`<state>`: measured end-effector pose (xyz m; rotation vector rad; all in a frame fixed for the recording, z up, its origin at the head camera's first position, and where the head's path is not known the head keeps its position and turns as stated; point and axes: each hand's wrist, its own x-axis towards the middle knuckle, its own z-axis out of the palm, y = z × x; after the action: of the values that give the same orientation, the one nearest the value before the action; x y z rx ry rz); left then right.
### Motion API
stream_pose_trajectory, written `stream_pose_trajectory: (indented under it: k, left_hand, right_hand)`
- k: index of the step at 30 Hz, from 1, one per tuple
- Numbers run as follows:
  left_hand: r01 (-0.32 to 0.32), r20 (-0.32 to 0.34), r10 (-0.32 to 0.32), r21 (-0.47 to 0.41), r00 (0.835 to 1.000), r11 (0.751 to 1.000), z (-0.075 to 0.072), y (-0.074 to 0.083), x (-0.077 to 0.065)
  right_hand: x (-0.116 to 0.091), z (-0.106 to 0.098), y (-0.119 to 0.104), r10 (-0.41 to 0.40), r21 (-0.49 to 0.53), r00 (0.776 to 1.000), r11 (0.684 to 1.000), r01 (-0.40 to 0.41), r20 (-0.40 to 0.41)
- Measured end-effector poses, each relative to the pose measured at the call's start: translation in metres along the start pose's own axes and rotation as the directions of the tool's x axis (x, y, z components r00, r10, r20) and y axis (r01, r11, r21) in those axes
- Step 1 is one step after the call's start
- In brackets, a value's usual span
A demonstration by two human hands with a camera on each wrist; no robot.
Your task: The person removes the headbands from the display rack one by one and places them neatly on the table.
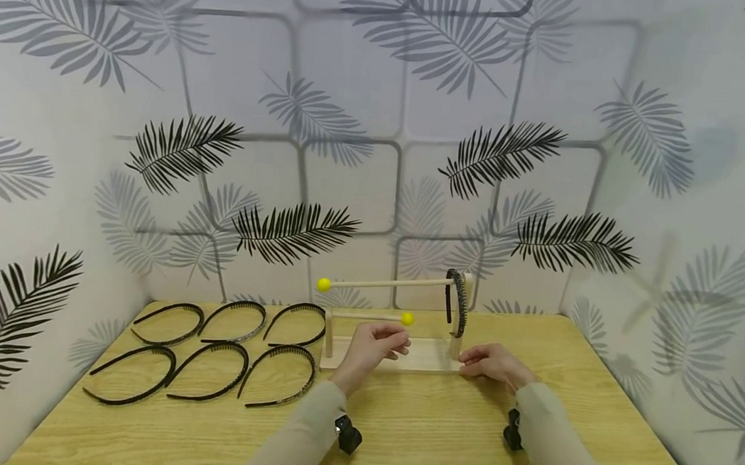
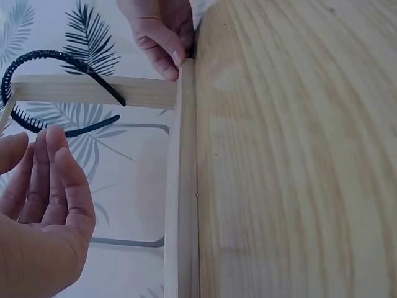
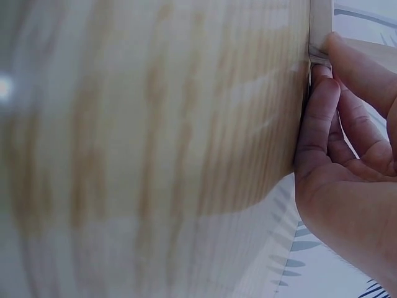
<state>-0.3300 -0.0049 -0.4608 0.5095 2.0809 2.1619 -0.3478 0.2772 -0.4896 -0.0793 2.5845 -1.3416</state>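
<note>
A wooden headband stand (image 1: pixel 397 358) has a flat base, two posts and two rods tipped with yellow balls. One black toothed headband (image 1: pixel 460 309) hangs on the upper rod (image 1: pixel 395 284), close to the right post. My left hand (image 1: pixel 375 346) is just below the yellow ball (image 1: pixel 408 319) of the lower rod. Its fingers are bent loosely with nothing between them, as the left wrist view shows of this hand (image 2: pixel 49 205). At the base's right end, my right hand (image 1: pixel 495 362) pinches the corner; thumb and fingers (image 3: pixel 319 115) meet the wood there.
Several black headbands (image 1: pixel 210 370) lie in two rows on the wooden table (image 1: pixel 437 435), left of the stand. Some of them touch or overlap. Behind the table rises a wall (image 1: pixel 362 189) with a leaf pattern.
</note>
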Motion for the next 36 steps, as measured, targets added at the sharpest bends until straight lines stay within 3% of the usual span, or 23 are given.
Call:
stream_pose_trajectory:
  k: [5,12,19,30,36]
  left_hand:
    - [-0.056,0.012,0.057,-0.018,0.998,0.998,0.006,-0.002,0.005]
    - [-0.027,-0.003,0.027,-0.036,1.000,0.999,0.016,0.003,0.007]
    - [-0.040,-0.004,0.040,-0.013,0.999,0.999,0.025,0.004,0.010]
    - [-0.063,-0.047,0.064,0.012,0.997,0.998,0.039,0.009,0.014]
    - [-0.068,-0.031,0.068,-0.009,0.997,0.998,0.050,0.012,0.015]
  right_hand:
    - [0.000,0.001,0.000,-0.012,0.001,1.000,1.000,0.012,0.000]
    - [-0.002,-0.004,0.000,-0.029,-0.037,1.000,0.999,0.029,0.001]
    - [-0.004,-0.004,-0.001,-0.038,-0.088,0.999,0.995,0.037,-0.007]
    - [-0.001,-0.001,-0.001,-0.064,-0.096,0.998,0.993,0.062,-0.020]
    - [0.000,-0.001,0.001,-0.058,-0.032,0.998,0.998,0.057,-0.019]
